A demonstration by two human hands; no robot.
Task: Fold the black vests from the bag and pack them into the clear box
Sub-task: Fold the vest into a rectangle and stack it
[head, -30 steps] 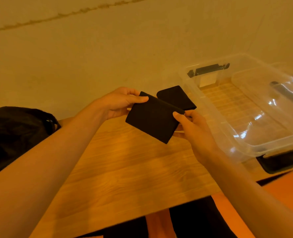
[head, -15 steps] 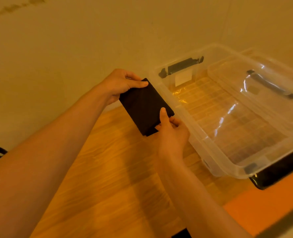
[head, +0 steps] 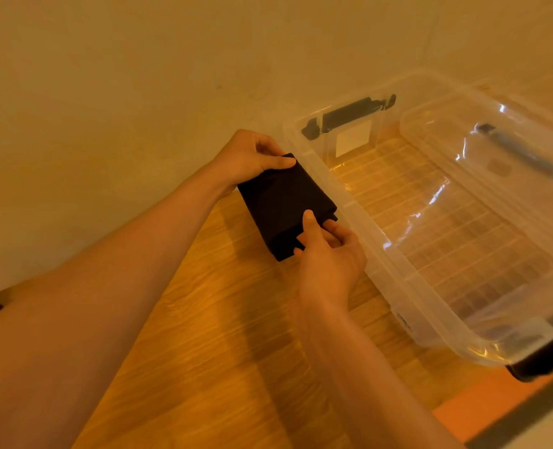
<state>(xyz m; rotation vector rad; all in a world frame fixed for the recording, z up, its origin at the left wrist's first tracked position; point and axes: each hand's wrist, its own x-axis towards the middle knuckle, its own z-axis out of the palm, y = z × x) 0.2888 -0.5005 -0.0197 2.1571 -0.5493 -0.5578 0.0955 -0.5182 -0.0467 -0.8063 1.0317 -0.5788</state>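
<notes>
vest (head: 284,205) nearer box (head: 359,218) | left hand (head: 252,157) far end | right hand (head: 328,254) near end

No lettering, brand, number or sign can be read anywhere in this view. The one candidate is a pale square label (head: 353,138) on the far end wall of the clear box (head: 359,222), just below its dark latch (head: 349,113); seen through the plastic, its face shows blank, any print too faint to make out. The folded black vest (head: 283,202) carries no visible tag or logo, and the wood-grain worktop (head: 210,351) bears no marking.
</notes>
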